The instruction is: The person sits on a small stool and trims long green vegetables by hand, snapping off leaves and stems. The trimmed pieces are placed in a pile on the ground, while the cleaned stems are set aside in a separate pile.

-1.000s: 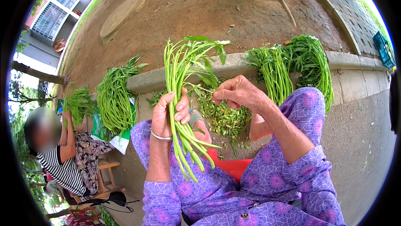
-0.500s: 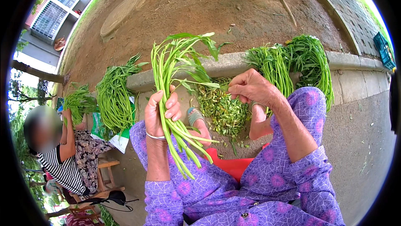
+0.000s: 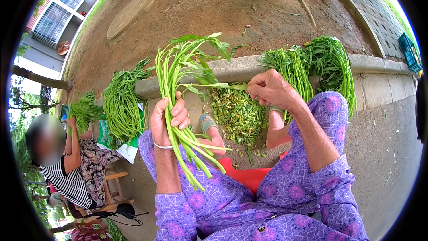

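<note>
My left hand (image 3: 170, 118) is wrapped round a bunch of water spinach (image 3: 178, 76), its leafy tops up and away from me and its cut stems hanging toward my lap. One long leaf (image 3: 238, 86) sticks out sideways from the bunch, and its end is pinched between the thumb and fingers of my right hand (image 3: 273, 87). Beneath that leaf, a heap of plucked leaves and stem bits (image 3: 240, 118) lies on the pavement between my feet.
Piles of water spinach (image 3: 292, 71) rest on the kerb (image 3: 240, 68) at right; another pile (image 3: 119, 107) lies at left on a plastic sack. A seated co-worker (image 3: 71, 165) at left handles greens. Something red (image 3: 249, 179) lies between my knees. A blue crate (image 3: 409, 53) stands far right.
The bunch has shifted slightly left. My right hand has moved a little to the right and up, with the leaf now drawn out straighter between the bunch and its fingers.
</note>
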The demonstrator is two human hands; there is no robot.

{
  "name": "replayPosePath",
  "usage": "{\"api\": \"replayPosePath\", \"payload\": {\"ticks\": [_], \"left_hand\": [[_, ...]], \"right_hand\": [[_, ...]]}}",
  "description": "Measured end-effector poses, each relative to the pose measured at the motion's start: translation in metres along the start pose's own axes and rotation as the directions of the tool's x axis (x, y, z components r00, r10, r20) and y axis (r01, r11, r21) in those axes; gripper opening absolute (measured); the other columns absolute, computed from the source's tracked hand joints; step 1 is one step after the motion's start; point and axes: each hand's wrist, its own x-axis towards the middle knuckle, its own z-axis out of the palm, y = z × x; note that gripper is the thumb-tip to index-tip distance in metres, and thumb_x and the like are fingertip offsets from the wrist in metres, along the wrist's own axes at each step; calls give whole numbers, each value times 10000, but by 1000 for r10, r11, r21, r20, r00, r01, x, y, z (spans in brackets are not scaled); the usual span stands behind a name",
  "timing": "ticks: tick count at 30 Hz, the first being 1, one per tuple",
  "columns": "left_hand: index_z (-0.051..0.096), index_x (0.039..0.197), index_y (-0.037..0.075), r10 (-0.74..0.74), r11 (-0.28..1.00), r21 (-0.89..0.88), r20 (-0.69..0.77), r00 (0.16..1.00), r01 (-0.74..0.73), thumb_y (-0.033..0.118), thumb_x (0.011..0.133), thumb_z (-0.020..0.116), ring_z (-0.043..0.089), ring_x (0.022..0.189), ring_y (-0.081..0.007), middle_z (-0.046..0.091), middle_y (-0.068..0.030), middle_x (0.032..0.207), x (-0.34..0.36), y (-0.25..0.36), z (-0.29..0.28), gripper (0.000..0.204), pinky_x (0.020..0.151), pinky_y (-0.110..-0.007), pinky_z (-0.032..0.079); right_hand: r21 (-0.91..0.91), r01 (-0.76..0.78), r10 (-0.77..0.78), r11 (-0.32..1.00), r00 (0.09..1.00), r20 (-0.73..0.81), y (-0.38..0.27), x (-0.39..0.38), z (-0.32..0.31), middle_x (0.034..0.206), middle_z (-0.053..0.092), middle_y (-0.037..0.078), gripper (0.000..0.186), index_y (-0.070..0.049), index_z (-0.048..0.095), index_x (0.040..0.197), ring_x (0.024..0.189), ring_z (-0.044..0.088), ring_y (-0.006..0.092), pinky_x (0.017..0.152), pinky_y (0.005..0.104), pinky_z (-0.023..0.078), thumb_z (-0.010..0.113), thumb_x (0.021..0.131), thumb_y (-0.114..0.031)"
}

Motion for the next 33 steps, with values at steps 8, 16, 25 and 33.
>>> {"api": "replayPosePath", "payload": {"ticks": [8,16,25,33], "left_hand": [[466,1142,-39,8,1000,-21,17,1000,-7,216,977,376,419,479,-113,410,-31,691,-3,4,-4,317,468,-283,385],[498,1136,-23,-8,1000,-4,51,999,9,213,964,384,419,470,-116,423,-33,682,-3,3,-3,313,464,-298,407],[451,1142,-10,-46,998,41,80,996,43,218,961,380,405,443,-110,418,-26,664,-5,-2,2,300,450,-295,417],[432,1119,-9,-127,991,49,137,982,121,240,941,408,400,411,-112,416,-33,649,-10,-3,5,307,406,-293,399]], "right_hand": [[-20,28,-30,999,997,-69,2,2,-1,586,619,65,178,34,667,748,511,584,111,502,283,489,598,743,-130],[-141,142,-176,980,944,-278,13,9,5,511,553,71,209,63,617,673,478,531,128,487,317,454,555,728,-129],[233,226,-90,946,872,-481,9,12,1,587,558,5,245,15,632,732,498,487,60,460,237,384,517,850,-165],[-92,181,-194,979,705,-682,6,14,-17,722,669,105,242,9,686,905,665,604,161,667,309,484,559,798,-167]]}}
